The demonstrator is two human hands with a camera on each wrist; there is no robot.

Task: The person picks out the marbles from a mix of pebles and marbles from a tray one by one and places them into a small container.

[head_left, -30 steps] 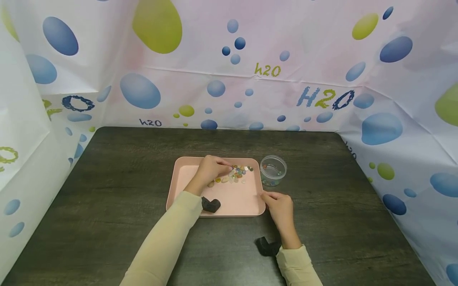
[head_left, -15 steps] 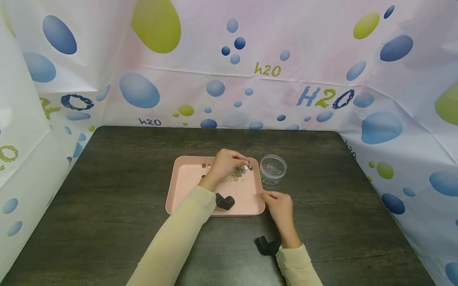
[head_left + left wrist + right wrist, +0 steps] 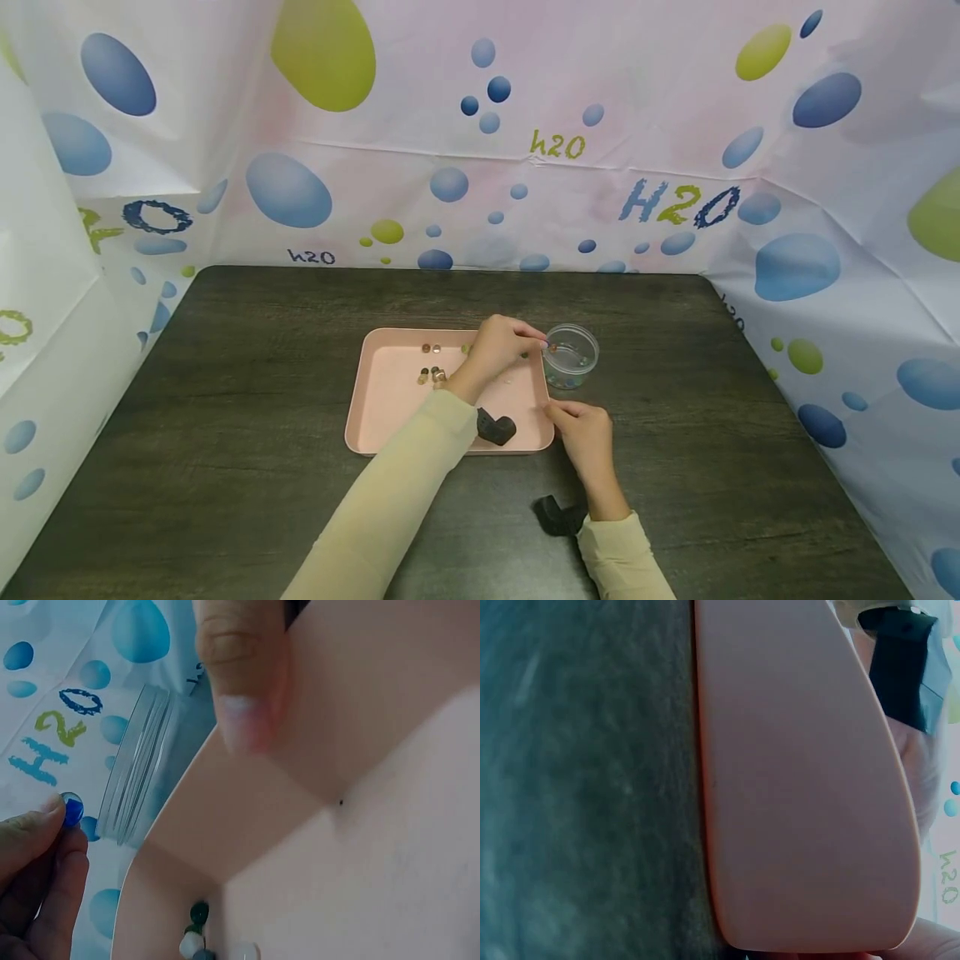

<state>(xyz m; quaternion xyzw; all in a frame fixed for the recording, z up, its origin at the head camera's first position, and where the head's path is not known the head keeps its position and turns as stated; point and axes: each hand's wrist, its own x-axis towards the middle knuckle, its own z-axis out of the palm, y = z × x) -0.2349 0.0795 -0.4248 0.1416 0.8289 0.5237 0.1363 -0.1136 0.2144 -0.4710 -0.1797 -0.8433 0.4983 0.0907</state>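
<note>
My left hand (image 3: 504, 343) reaches over the pink tray (image 3: 375, 417) and pinches a clear-and-blue glass marble (image 3: 73, 810) between thumb and fingertips. In the head view those fingertips are right at the rim of a round clear jar (image 3: 572, 354), which has a few small coloured pieces inside. My right hand (image 3: 583, 433) grips the tray's right rim, its thumb (image 3: 244, 712) over the edge in the left wrist view. Several small stones (image 3: 437, 375) lie at the tray's left-middle. Dark green and white pieces (image 3: 193, 941) sit in its far right corner; my left hand hides others.
The dark wood-look table (image 3: 247, 375) spreads around the tray. Behind it hangs a white sheet (image 3: 405, 108) with blue and green spots. A black wrist mount (image 3: 497, 428) hangs over the tray from the left wrist; another mount (image 3: 558, 517) is at the right wrist.
My left hand has moved right from above the stones in the tray to the jar's rim, carrying the blue marble. My right hand has stayed at the tray's right edge.
</note>
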